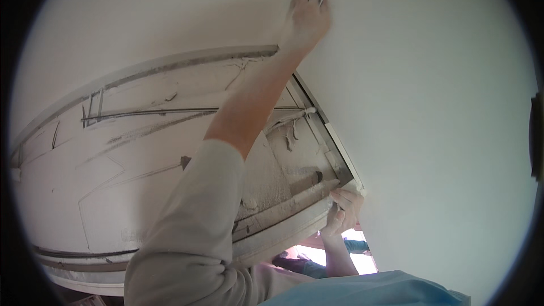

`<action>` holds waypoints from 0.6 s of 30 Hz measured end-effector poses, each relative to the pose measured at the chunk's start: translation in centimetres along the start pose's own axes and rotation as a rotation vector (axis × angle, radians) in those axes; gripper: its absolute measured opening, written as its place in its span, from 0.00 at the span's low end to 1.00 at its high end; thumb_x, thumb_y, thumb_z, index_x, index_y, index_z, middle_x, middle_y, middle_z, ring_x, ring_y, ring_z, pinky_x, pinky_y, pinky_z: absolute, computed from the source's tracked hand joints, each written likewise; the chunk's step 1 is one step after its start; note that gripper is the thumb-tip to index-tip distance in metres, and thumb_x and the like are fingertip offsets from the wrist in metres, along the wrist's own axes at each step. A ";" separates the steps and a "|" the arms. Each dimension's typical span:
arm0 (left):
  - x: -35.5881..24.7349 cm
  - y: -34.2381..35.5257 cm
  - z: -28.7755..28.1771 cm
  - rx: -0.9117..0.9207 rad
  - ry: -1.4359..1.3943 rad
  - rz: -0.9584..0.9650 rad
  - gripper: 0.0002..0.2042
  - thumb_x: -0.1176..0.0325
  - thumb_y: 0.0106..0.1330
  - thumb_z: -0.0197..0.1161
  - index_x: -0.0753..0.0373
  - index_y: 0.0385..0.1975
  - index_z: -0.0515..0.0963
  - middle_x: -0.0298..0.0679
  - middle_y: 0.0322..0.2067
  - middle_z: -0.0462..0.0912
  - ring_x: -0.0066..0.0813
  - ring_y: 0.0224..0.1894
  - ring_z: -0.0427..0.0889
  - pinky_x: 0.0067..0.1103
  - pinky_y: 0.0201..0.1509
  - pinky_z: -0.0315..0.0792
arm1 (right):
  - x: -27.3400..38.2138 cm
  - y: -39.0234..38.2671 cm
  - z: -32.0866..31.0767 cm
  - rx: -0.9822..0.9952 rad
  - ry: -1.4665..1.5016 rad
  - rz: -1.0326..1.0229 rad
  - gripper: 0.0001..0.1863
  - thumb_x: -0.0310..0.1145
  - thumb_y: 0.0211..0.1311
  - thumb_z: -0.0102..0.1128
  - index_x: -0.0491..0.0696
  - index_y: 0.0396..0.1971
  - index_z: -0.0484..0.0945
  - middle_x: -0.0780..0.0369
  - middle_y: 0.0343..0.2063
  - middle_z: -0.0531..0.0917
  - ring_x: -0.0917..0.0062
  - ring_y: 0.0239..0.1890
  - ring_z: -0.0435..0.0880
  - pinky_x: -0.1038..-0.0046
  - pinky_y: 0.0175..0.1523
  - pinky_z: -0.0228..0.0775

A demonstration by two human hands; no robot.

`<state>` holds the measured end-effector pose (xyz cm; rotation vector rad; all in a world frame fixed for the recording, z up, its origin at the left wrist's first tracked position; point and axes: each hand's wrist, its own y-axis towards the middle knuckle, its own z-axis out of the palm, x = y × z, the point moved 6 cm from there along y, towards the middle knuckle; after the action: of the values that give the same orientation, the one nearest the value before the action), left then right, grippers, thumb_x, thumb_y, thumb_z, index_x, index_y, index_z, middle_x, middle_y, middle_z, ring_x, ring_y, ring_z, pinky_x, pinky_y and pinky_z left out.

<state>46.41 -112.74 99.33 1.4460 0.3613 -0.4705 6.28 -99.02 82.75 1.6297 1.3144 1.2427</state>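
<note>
My left arm, in a grey sleeve, stretches up across a dusty recessed panel. My left hand (309,16) is up against the smooth pale surface beyond the recess's far edge. Its fingers are curled in, with a small light sliver showing among them; what it is I cannot make out. My right hand (343,211) is lower down, at the near right corner of the recess. Its fingers are bent around the end of the pale edge strip (283,232). Part of the recess is hidden behind my left arm.
Inside the dusty recess (164,167) are a thin dark rod (147,114), loose wires (290,136) and a short tube (306,181). A metal-like side rail (323,116) bounds its right. Bright light shows below my right hand. Blue cloth (374,289) fills the lower edge.
</note>
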 end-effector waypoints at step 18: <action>-7.2 7.5 -1.5 0.165 0.065 0.256 0.26 0.68 0.77 0.48 0.73 0.72 0.59 0.61 0.67 0.67 0.57 0.70 0.65 0.41 0.76 0.59 | 0.2 0.9 1.0 -0.022 -0.002 -0.029 0.26 0.45 0.78 0.40 0.42 0.34 0.84 0.56 0.30 0.84 0.63 0.34 0.81 0.62 0.45 0.64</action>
<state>44.15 -110.10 109.24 1.6448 0.1875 -0.2509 7.52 -98.99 83.32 1.5909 1.3140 1.2338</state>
